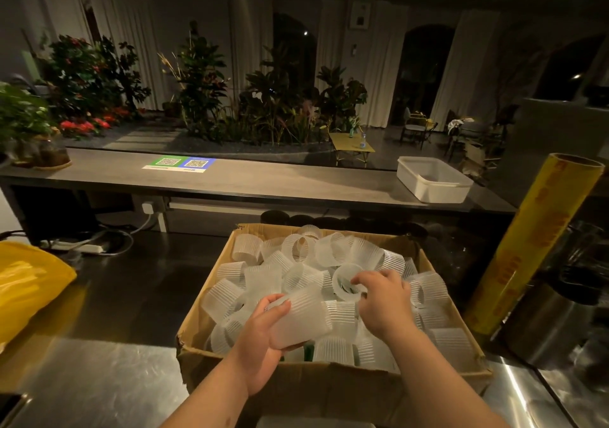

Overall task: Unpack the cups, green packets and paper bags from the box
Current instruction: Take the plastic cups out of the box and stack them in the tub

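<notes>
While your left hand [263,335] curls its fingers and thumb round a ribbed translucent cup [303,315], holding it on its side with the mouth turned away from the palm, your right hand [384,302] reaches just beside it and pinches the near rim of a second cup [346,282], fingertips [359,284] hooked over the edge into its opening. Both grips sit inside the cardboard box [329,385], above a loose heap of like cups [263,263] that fills it on every side of the hands, some upright, most tipped over. Directly beneath the left grip, between two cups, a green sliver [308,352] shows; what it belongs to cannot be told. The box rests on a steel counter [99,378]. Outward of the right grip, just past the box wall, a yellow roll of film [534,240] stands leaning. Well outward of the left grip lies a yellow bag [26,282]. Beyond both grips, on the far counter [263,180], sit a white tub [431,180] and two code placards [179,163].
</notes>
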